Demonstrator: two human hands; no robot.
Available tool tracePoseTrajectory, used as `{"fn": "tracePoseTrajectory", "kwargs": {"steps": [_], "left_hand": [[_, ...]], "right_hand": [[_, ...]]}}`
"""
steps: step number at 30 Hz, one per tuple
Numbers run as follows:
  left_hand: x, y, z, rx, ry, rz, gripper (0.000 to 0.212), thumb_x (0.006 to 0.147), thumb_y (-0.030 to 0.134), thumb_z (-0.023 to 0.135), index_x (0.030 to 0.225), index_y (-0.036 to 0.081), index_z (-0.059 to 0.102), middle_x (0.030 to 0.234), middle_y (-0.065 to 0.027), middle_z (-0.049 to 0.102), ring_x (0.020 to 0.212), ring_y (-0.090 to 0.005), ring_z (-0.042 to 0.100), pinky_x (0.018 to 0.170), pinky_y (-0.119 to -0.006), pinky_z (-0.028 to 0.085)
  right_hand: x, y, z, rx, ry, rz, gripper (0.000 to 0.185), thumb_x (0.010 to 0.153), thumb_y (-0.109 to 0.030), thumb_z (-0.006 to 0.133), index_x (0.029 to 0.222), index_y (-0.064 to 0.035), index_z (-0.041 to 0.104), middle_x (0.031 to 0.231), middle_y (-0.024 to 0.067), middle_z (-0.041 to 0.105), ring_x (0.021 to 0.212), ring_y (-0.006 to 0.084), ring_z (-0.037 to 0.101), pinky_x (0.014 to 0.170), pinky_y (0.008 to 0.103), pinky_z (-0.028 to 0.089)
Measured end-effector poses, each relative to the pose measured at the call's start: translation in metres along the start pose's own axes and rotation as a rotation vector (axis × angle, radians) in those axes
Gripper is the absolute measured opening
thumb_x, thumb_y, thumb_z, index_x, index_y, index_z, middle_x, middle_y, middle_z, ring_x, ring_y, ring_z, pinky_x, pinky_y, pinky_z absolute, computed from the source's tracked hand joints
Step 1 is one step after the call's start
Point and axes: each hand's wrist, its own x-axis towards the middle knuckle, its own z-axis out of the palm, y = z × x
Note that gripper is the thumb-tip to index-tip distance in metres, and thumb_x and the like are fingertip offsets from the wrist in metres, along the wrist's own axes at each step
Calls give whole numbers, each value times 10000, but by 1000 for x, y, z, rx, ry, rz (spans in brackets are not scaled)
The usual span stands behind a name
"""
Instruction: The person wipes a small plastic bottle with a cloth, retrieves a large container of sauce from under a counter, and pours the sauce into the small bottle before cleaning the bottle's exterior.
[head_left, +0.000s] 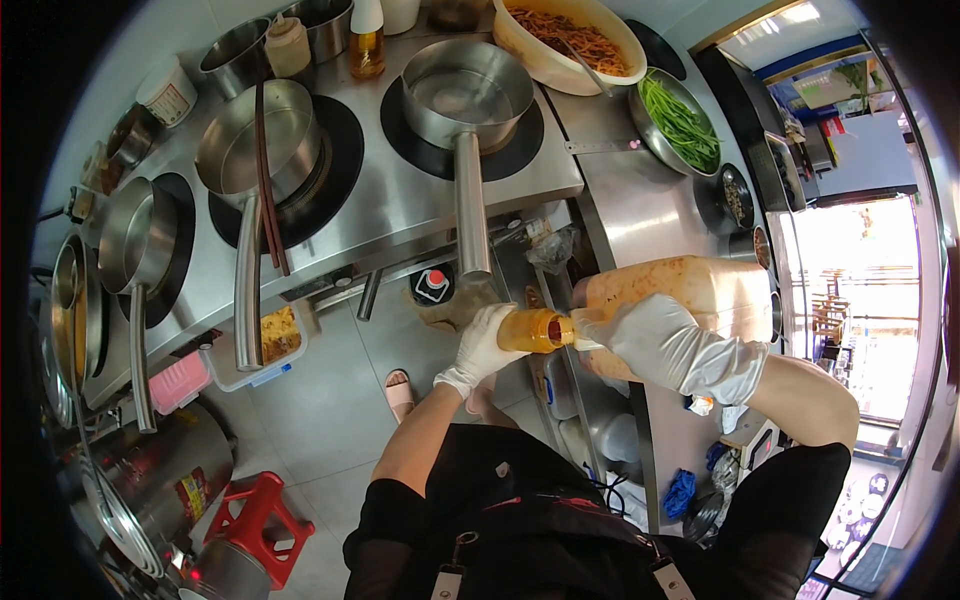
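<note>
My left hand (484, 341), in a white glove, is wrapped around an orange-tinted translucent plastic bottle (523, 332). The bottle lies roughly sideways in view, its uncapped threaded mouth turned to the right. My right hand (656, 337), gloved as well, grips a large translucent plastic jug (709, 281) with orange-red residue or contents. Its neck meets the bottle's mouth, or nearly so; my right fingers partly hide that spot. Whether liquid is flowing between them I cannot tell. Both containers are above the floor, by the edge of the steel counter (645, 202).
Long-handled steel saucepans (471, 94) stand on the cooktop (397, 169), handles projecting over its front edge. Chopsticks (266, 172) lie across one pan. A tub of orange shreds (570, 37) and a bowl of green vegetables (679, 124) sit behind. A red stool (259, 525) stands lower left.
</note>
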Motion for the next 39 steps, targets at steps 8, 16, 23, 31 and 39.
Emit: {"fn": "tracePoseTrajectory", "kwargs": {"steps": [8, 16, 23, 31, 39], "left_hand": [[-1, -2, 4, -29, 13, 1, 720, 613, 307, 847, 1208, 85, 509, 1135, -118, 560, 1075, -321, 550, 924, -402, 468], [0, -4, 7, -51, -5, 4, 796, 585, 262, 879, 1243, 70, 475, 1152, -154, 563, 1072, -358, 548, 923, -416, 463], [-1, -8, 8, -76, 5, 20, 779, 595, 266, 868, 1244, 76, 480, 1165, -150, 557, 1089, -354, 541, 928, -419, 461], [-1, -7, 13, -97, -6, -6, 756, 616, 291, 850, 1242, 92, 477, 1180, -125, 550, 1114, -332, 530, 935, -416, 459], [0, -6, 19, -130, 35, 17, 775, 603, 262, 867, 1249, 89, 474, 1171, -144, 557, 1093, -348, 544, 926, -424, 464]], "right_hand": [[1, -1, 5, -50, -9, 3, 332, 857, -301, 549, 1114, -95, 594, 749, 102, 637, 671, 277, 652, 545, 409, 497], [2, -2, -1, -2, 5, -6, 315, 844, -282, 575, 1083, -78, 562, 747, 78, 633, 670, 266, 648, 558, 394, 501], [2, 0, -4, -11, -20, -23, 328, 843, -289, 589, 1086, -72, 550, 753, 76, 632, 666, 268, 643, 562, 392, 503], [0, 0, 1, 10, -2, 4, 355, 863, -330, 574, 1116, -82, 555, 740, 87, 628, 649, 267, 640, 540, 394, 496], [-5, 6, 9, 36, 52, -14, 305, 883, -307, 534, 1087, -81, 561, 722, 80, 619, 639, 268, 639, 520, 407, 488]]}}
